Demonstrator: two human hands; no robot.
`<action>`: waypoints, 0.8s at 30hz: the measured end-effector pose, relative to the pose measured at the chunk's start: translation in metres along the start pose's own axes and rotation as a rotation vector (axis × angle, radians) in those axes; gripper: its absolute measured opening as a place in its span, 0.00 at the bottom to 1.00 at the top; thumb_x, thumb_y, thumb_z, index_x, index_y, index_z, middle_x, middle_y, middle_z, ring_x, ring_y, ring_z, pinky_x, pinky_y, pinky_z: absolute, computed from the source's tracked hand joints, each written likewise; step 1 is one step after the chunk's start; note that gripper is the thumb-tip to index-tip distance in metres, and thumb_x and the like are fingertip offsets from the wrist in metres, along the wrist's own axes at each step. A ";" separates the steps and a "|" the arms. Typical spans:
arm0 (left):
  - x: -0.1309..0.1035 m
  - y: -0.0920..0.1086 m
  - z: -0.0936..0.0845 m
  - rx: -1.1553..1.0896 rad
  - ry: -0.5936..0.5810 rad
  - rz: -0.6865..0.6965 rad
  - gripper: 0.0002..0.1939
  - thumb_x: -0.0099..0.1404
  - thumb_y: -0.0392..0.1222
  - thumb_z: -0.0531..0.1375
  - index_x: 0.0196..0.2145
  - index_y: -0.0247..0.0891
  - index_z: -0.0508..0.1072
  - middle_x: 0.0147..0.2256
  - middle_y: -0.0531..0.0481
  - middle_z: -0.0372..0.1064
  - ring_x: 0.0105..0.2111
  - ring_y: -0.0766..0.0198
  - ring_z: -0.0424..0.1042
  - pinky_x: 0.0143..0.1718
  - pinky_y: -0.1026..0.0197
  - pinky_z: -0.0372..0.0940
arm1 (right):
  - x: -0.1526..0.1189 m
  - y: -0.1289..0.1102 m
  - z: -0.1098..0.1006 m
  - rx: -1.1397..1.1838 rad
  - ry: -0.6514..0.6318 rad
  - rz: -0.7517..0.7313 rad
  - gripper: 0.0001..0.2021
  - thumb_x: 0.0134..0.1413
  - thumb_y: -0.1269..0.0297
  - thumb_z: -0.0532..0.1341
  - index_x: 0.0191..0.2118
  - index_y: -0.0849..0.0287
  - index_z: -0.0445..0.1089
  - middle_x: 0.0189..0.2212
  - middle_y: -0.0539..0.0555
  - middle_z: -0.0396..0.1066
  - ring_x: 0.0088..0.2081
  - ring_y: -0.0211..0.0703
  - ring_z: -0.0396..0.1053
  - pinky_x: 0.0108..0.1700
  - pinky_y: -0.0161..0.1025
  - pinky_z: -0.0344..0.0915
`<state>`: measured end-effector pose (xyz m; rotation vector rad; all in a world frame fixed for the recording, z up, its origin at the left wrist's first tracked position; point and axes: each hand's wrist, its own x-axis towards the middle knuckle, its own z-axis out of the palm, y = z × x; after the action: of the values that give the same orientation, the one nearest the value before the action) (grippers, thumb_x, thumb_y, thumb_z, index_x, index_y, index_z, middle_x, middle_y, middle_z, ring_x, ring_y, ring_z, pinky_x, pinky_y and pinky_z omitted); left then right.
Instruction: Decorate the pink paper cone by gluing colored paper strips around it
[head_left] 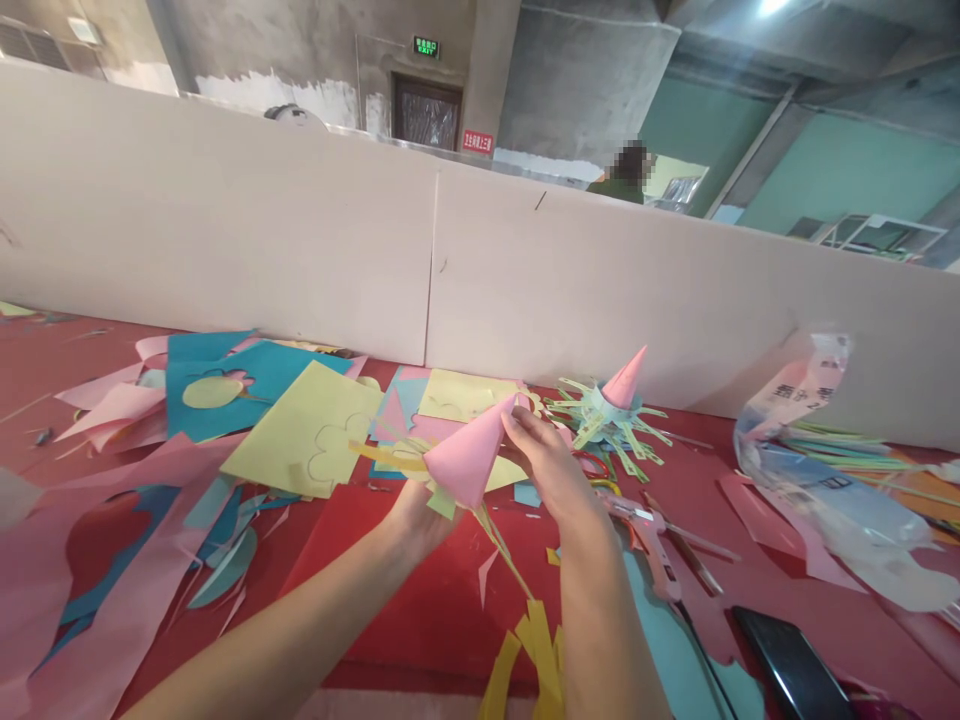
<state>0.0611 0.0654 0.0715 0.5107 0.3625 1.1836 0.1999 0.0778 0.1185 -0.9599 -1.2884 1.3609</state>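
Observation:
In the middle of the head view, a pink paper cone (pixel 466 452) is held tilted, its tip up and to the right. My right hand (pixel 546 462) is closed with its fingertips on the cone near the tip. My left hand (pixel 421 518) supports the cone from below at its wide end; most of its fingers are hidden behind paper. Yellow paper strips (pixel 390 456) stick out to the left of the cone. Thin green strips (pixel 506 553) hang down from it towards yellow paper pieces (pixel 536 650) between my forearms.
A finished-looking paper piece with a pink cone top (pixel 627 380) stands behind my right hand. To the right are a pink glue gun (pixel 660 555), a black phone (pixel 791 660) and a plastic bag (pixel 847 500). Cut paper sheets (pixel 300 440) cover the left. A white partition (pixel 300 220) stands behind.

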 end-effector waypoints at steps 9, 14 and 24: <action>-0.003 0.004 0.008 -0.081 -0.009 0.052 0.19 0.61 0.42 0.59 0.50 0.34 0.70 0.40 0.41 0.74 0.37 0.56 0.73 0.36 0.58 0.70 | 0.000 0.000 0.001 0.014 -0.014 0.030 0.18 0.48 0.50 0.62 0.41 0.56 0.71 0.38 0.51 0.71 0.42 0.43 0.69 0.45 0.39 0.66; -0.005 0.005 0.011 -0.061 -0.038 0.060 0.20 0.60 0.43 0.60 0.50 0.34 0.71 0.41 0.41 0.73 0.40 0.53 0.72 0.40 0.55 0.69 | -0.001 -0.001 -0.001 0.015 -0.054 0.042 0.17 0.51 0.51 0.61 0.41 0.56 0.72 0.40 0.52 0.71 0.44 0.44 0.68 0.46 0.39 0.65; -0.001 0.003 0.008 0.040 -0.070 0.100 0.20 0.57 0.44 0.62 0.47 0.36 0.72 0.38 0.44 0.74 0.36 0.57 0.72 0.35 0.60 0.68 | 0.000 0.007 -0.006 -0.010 -0.034 0.010 0.18 0.52 0.50 0.60 0.43 0.57 0.72 0.40 0.53 0.72 0.42 0.43 0.69 0.43 0.38 0.66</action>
<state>0.0627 0.0638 0.0798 0.6096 0.3041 1.2539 0.2046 0.0798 0.1108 -0.9550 -1.3186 1.3842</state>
